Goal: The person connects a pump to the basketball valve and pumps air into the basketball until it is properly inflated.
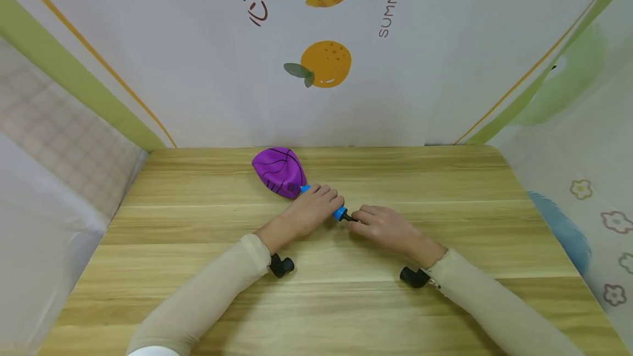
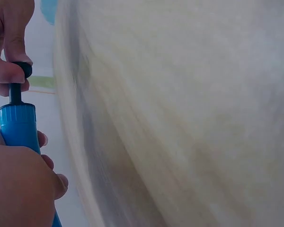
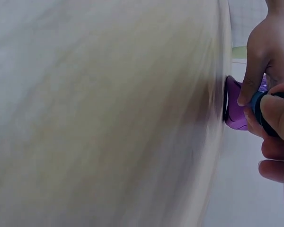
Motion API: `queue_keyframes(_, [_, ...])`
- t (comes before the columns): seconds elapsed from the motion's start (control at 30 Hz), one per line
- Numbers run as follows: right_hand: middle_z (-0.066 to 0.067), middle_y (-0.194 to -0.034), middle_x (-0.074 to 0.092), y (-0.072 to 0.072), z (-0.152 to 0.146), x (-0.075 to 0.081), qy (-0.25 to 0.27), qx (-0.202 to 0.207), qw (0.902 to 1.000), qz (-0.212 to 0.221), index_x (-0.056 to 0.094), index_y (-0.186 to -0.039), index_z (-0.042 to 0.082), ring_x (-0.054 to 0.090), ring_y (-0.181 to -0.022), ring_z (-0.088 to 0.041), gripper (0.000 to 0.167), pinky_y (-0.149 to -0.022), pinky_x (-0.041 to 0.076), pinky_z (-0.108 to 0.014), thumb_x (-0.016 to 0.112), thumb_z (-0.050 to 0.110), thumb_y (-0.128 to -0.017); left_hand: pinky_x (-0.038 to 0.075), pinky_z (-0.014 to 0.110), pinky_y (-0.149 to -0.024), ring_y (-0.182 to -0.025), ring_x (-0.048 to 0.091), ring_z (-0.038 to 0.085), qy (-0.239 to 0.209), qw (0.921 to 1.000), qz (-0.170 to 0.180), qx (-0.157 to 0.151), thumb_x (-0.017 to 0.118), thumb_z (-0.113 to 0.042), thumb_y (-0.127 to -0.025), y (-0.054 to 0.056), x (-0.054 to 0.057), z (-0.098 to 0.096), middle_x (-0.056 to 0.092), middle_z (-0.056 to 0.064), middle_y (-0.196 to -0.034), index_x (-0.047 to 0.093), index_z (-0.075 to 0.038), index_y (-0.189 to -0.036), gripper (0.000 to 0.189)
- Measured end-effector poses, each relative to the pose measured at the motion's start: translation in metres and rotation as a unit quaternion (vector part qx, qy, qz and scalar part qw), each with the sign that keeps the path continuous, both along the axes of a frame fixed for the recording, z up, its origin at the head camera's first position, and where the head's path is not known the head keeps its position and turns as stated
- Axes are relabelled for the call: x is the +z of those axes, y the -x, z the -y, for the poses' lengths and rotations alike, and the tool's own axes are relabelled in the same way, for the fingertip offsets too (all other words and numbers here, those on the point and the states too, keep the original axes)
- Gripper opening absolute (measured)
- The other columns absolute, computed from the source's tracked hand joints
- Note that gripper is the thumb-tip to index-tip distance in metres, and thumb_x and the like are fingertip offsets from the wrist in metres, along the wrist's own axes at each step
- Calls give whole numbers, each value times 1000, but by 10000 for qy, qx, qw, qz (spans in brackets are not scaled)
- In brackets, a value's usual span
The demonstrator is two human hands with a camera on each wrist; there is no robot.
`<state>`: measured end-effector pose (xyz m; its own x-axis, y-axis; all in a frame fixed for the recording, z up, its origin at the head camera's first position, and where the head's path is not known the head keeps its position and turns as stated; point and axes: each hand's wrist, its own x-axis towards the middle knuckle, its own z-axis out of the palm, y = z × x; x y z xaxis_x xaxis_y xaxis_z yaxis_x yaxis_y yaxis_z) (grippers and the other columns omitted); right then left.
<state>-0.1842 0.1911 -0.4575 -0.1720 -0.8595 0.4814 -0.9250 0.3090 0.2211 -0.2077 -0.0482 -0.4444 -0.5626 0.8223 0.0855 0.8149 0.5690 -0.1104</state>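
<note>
A blue hand pump (image 2: 19, 125) with a black plunger lies in my left hand (image 1: 310, 210), whose fingers curl round its barrel. My right hand (image 1: 388, 229) pinches the black plunger handle (image 2: 24, 69) at the pump's near end. A short length of black rod shows between handle and barrel. At the pump's far end is a purple ball (image 1: 278, 170) with black lines, caved in and partly deflated, resting on the table. In the right wrist view the ball (image 3: 235, 106) appears behind the pump and my left hand. The joint between pump and ball is too small to make out.
The wooden table (image 1: 336, 301) runs back to a white curtain (image 1: 222, 81) printed with oranges and lettering. Fabric panels hang at both sides. A black wrist camera (image 1: 282, 266) is strapped under my left sleeve, and another camera (image 1: 414, 277) under my right.
</note>
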Motion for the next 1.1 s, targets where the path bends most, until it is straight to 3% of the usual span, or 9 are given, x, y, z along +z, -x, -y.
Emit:
queue_keyframes(0.27, [-6, -95, 67, -5, -11, 1, -50, 16, 9999, 105, 69, -104, 8, 60, -77, -16, 47, -65, 54, -26, 23, 14, -112, 41, 37, -101, -107, 50, 20, 46, 10000, 36, 59, 52, -11, -105, 3, 1, 4, 54, -1, -109, 55, -15, -118, 15])
queue_keyframes(0.83, [-7, -101, 66, -39, -48, 3, 43, 33, 9998, 183, 70, -107, 8, 62, -85, -19, 45, -70, 56, -31, 25, 7, -112, 44, 40, -99, -103, 50, 22, -412, 9988, 214, -138, 51, -3, -103, 3, -2, 10, 54, 2, -105, 55, -12, -115, 16])
queue_keyframes(1.1, [-5, -101, 66, -47, -59, 2, 65, 40, 9997, 248, 68, -106, 9, 61, -86, -17, 42, -72, 56, -32, 27, 7, -112, 41, 37, -96, -100, 46, 20, -263, 9993, 269, -77, 49, -3, -104, 4, -2, 12, 50, 1, -101, 54, -13, -113, 14])
